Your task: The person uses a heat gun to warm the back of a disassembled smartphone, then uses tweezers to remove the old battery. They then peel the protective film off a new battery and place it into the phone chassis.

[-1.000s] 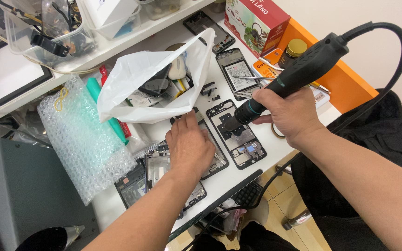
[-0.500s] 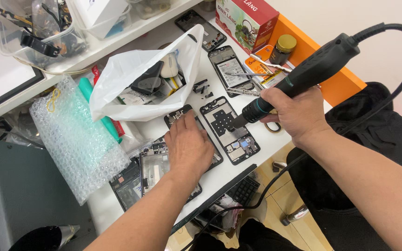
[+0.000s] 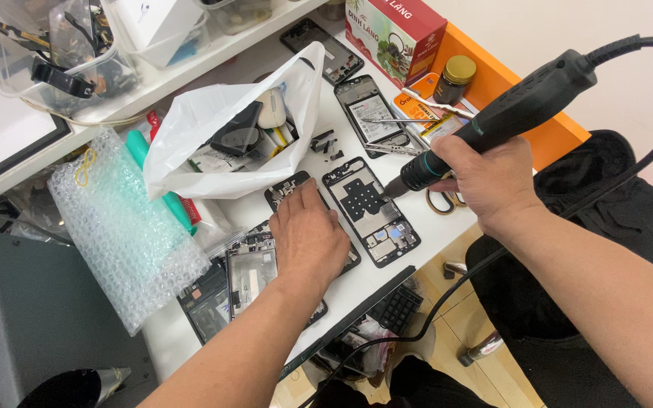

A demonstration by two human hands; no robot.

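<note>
With the left hand (image 3: 310,240) pressing flat and open on one phone frame (image 3: 289,190), the right hand (image 3: 485,180), gripping the hot-air tool (image 3: 504,117), should keep its nozzle hovering steadily over the opened phone (image 3: 372,213).

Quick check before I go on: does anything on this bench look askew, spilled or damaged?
Nothing spilled. The white plastic bag lies slumped open, parts showing at its mouth. Opened black phone frames lie at mixed angles. The right hand holds the black corded tool; the left hand presses one frame.

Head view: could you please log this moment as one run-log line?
left hand flat on opened phone | right hand grips corded hot-air tool | nozzle over phone frame | white bag behind
</note>
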